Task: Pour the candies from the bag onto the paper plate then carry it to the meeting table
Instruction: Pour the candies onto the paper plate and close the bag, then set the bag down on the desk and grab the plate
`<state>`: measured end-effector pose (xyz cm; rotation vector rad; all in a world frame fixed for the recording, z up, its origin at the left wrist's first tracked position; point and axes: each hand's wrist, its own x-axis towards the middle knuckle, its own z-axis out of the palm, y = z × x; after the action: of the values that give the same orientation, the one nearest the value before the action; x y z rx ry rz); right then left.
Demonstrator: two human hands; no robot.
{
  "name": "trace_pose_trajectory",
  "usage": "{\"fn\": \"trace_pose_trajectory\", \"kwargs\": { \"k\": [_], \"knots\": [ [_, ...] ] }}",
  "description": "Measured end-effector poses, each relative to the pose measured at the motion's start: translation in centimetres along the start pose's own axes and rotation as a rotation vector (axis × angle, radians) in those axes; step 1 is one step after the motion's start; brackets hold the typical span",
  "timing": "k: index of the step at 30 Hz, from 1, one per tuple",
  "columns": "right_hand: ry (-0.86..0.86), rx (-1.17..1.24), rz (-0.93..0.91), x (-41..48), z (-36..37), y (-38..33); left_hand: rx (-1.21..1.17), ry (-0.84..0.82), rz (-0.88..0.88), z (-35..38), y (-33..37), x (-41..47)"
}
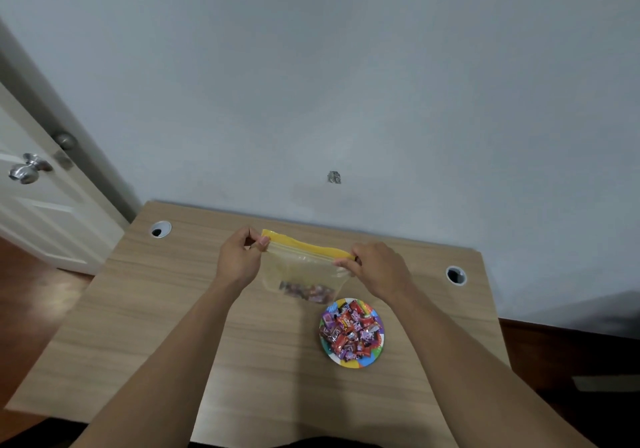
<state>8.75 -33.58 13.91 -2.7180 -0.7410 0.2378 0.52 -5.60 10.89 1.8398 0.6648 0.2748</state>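
Note:
A clear zip bag [301,269] with a yellow top strip hangs upright above the wooden desk [156,316]. My left hand [239,257] pinches its left top corner. My right hand [375,269] pinches the right end of the strip. A few candies [306,291] lie in the bottom of the bag. Just below and to the right, a colourful paper plate [360,362] rests on the desk, heaped with red and purple wrapped candies [351,331].
The desk stands against a pale grey wall. Cable holes sit at its far left [160,229] and far right [455,275]. A white door with a metal knob [29,168] stands at the left. Dark wooden floor shows on both sides.

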Motion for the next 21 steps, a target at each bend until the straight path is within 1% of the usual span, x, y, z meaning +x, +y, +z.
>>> {"fn": "trace_pose_trajectory", "kwargs": {
  "k": [3, 6, 10, 14, 16, 19, 21],
  "knots": [
    [-0.026, -0.071, -0.027, -0.1, 1.9, -0.9, -0.028, -0.002, -0.042, -1.0, -2.1, -0.4],
    [-0.081, -0.131, -0.043, 0.1, 3.9, -2.2, 0.004, 0.019, -0.079, -2.4, -4.4, -0.7],
    [-0.163, -0.095, -0.093, 0.4, 6.7, -3.9, 0.039, 0.038, -0.133, -4.1, -6.9, -1.2],
    [-0.251, -0.044, -0.138, -0.4, 9.4, -5.0, 0.121, 0.001, -0.148, -6.4, -9.5, -1.9],
    [-0.269, 0.020, -0.141, -1.0, 10.9, -5.2, 0.151, -0.020, -0.163, -7.3, -10.8, -2.2],
    [-0.281, 0.221, -0.118, -1.8, 12.4, -5.4, 0.158, 0.006, -0.213, -8.1, -12.3, -2.6],
    [-0.271, 0.353, -0.053, -2.0, 13.1, -4.9, 0.153, 0.016, -0.225, -8.2, -13.0, -2.8]
  ]
}}
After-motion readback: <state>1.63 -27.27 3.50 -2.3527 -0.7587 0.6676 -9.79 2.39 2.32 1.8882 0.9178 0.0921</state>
